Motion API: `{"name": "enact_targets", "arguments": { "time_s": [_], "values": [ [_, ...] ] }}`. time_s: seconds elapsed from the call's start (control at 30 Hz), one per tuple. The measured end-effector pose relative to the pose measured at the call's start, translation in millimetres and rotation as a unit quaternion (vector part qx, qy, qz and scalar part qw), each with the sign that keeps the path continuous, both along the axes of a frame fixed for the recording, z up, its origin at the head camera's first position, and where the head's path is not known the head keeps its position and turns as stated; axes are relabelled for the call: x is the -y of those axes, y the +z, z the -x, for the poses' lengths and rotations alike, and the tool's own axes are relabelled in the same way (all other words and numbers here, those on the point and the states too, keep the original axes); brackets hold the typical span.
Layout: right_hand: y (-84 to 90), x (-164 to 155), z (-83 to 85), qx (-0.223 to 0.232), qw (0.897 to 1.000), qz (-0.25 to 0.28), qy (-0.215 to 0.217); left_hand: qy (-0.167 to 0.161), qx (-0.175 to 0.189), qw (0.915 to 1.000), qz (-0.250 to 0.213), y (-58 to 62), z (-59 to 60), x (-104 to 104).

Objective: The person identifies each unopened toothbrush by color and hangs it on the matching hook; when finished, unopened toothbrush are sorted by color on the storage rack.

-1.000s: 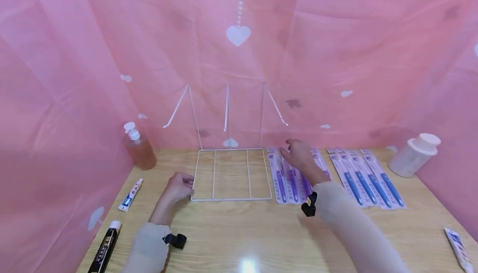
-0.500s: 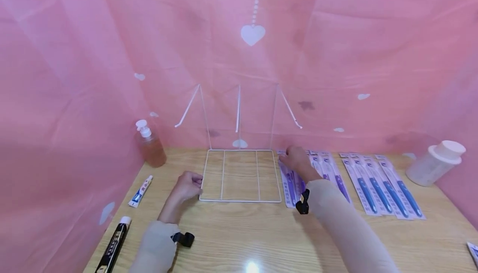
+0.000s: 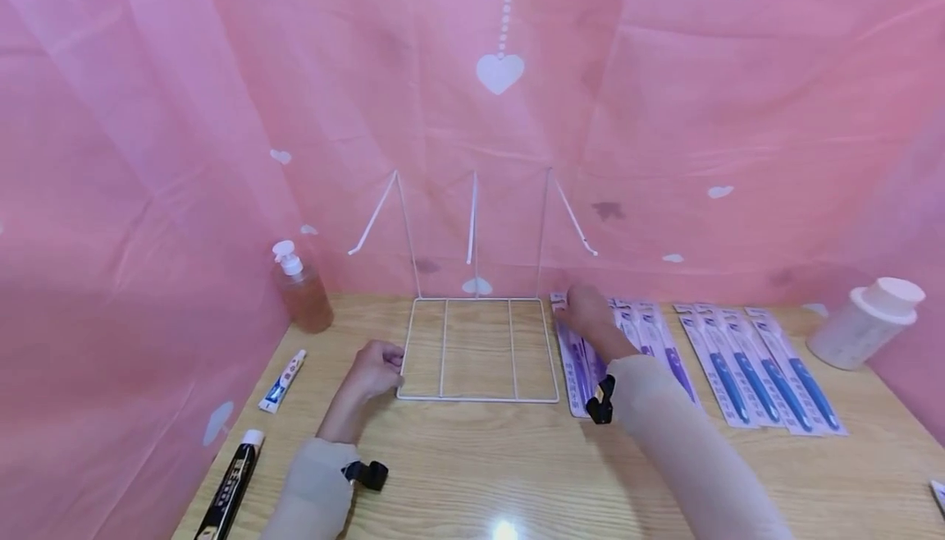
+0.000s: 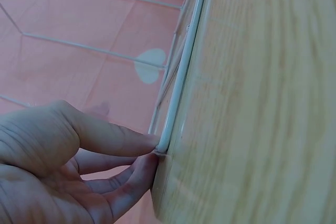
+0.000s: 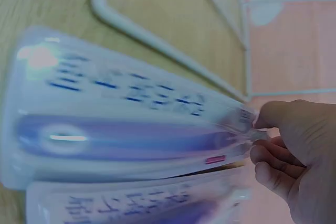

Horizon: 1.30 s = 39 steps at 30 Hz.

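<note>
A white wire rack (image 3: pixel 478 400) with three upright hooks stands on the wooden table. At its left side my left hand (image 3: pixel 372 369) holds the frame; in the left wrist view, thumb and fingers pinch the white wire (image 4: pixel 181 85) near a corner. Right of the rack lies a row of purple toothbrushes (image 3: pixel 651 335) in clear packs. My right hand (image 3: pixel 588 316) is over the leftmost ones. In the right wrist view it pinches the end of one packaged toothbrush (image 5: pixel 126 135) between thumb and fingers. Another pack (image 5: pixel 131 203) lies just beside it.
Packaged blue toothbrushes (image 3: pixel 749 376) lie further right, beside a white bottle (image 3: pixel 860 331). On the left are an amber pump bottle (image 3: pixel 306 302), a small toothpaste tube (image 3: pixel 283 382) and a black tube (image 3: pixel 230 487). Pink cloth (image 3: pixel 221 72) encloses the table.
My right hand has come down and slightly left onto the leftmost purple packs and taken hold of one. The head view has shifted. My left hand stays at the rack's left side.
</note>
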State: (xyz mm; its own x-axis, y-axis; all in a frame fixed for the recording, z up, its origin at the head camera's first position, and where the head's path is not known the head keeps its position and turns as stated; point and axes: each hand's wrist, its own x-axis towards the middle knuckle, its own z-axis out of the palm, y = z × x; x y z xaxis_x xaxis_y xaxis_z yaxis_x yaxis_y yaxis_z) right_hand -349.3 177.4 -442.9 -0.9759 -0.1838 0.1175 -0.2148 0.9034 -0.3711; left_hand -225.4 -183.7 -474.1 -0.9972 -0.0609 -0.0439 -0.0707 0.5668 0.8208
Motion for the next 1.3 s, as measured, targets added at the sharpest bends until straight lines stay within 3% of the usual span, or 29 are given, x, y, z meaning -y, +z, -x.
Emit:
{"name": "enact_targets", "arguments": {
  "time_s": [0.37, 0.7, 1.1, 1.3],
  "values": [
    [45.9, 4, -37.3, -0.110, 0.993, 0.017, 0.038, -0.003, 0.001, 1.0000, 0.002, -2.2, 0.1, 3],
    [89.4, 20, -100.3, -0.181, 0.977, 0.081, 0.076, -0.008, 0.005, 1.0000, 0.000, -2.4, 0.0, 2],
    [129.8, 50, -156.4, -0.319, 0.923, 0.142, 0.162, -0.011, 0.005, 0.9999, 0.001, -0.9, -3.2, 1],
    [146.2, 65, -171.2, -0.357, 0.898, 0.162, 0.200, -0.010, 0.009, 0.9999, 0.003, -1.2, -0.9, 2]
  ]
}}
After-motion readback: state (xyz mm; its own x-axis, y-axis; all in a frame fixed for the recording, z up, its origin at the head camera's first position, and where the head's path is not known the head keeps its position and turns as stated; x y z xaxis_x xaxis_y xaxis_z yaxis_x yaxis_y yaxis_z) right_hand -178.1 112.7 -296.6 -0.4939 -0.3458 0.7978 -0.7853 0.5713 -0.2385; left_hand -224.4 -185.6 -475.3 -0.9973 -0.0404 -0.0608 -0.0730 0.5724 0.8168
